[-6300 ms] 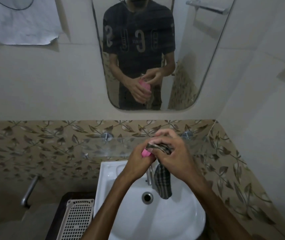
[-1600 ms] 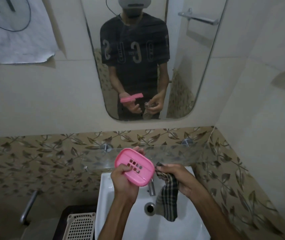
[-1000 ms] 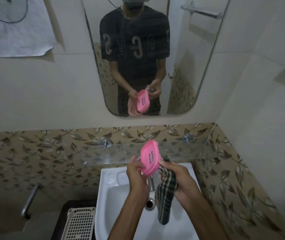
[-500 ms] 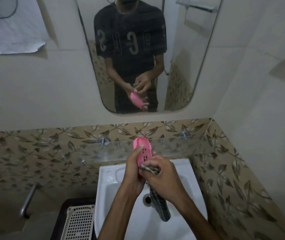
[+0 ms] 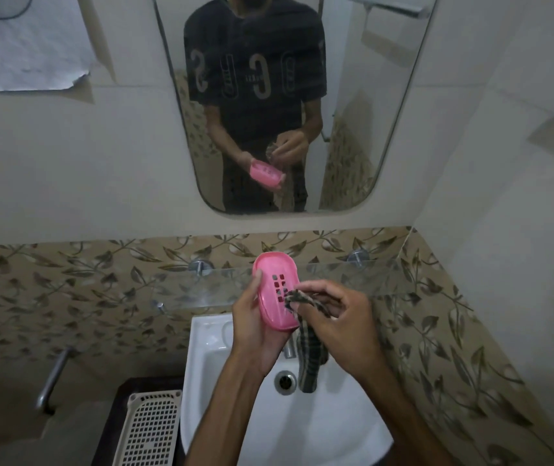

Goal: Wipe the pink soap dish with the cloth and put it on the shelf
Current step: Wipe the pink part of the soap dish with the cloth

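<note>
Here the pink soap dish, cradled in the left hand, is best rubbed slot by slot with the checked cloth pinched in the right hand.

Both forearms are bare down to the left hand and right hand, with no rings or bands at the fingers. The mirror shows a dark short-sleeved T-shirt with pale block lettering across the chest, above dark trousers
</note>
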Demonstrator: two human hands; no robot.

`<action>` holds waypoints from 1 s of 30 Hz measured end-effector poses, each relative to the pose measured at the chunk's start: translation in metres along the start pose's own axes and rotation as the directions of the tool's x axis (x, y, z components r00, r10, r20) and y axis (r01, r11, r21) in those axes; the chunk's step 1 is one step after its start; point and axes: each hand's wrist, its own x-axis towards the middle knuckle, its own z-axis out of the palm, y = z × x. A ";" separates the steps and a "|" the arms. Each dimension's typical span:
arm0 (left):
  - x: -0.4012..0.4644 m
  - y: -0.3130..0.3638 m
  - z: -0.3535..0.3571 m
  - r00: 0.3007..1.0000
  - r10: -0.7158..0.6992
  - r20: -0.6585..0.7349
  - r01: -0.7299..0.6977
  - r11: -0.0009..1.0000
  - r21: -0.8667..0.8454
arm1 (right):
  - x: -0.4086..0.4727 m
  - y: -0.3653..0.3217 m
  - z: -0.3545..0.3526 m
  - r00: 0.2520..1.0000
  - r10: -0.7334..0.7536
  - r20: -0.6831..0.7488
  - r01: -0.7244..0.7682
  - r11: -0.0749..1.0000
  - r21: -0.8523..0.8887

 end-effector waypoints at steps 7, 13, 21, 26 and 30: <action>-0.004 0.000 0.012 0.994 0.113 -0.006 -0.113 0.994 0.013 | -0.006 0.013 0.015 0.984 -0.177 0.021 0.175 0.944 -0.278; -0.006 -0.001 0.013 0.977 0.210 0.047 -0.214 0.972 0.101 | -0.011 0.008 0.021 0.985 -0.172 0.020 0.172 0.966 -0.192; -0.008 -0.004 0.010 0.975 0.217 0.041 -0.218 0.975 0.041 | -0.010 0.016 0.026 0.973 -0.225 0.045 0.228 0.939 -0.259; -0.008 0.003 0.008 0.973 0.213 0.090 -0.222 0.969 0.109 | 0.011 0.024 0.002 0.965 -0.225 0.137 0.259 0.904 -0.340; -0.008 0.005 0.013 0.977 0.192 0.094 -0.205 0.966 0.160 | 0.014 0.025 -0.007 0.925 -0.317 0.211 0.375 0.850 -0.369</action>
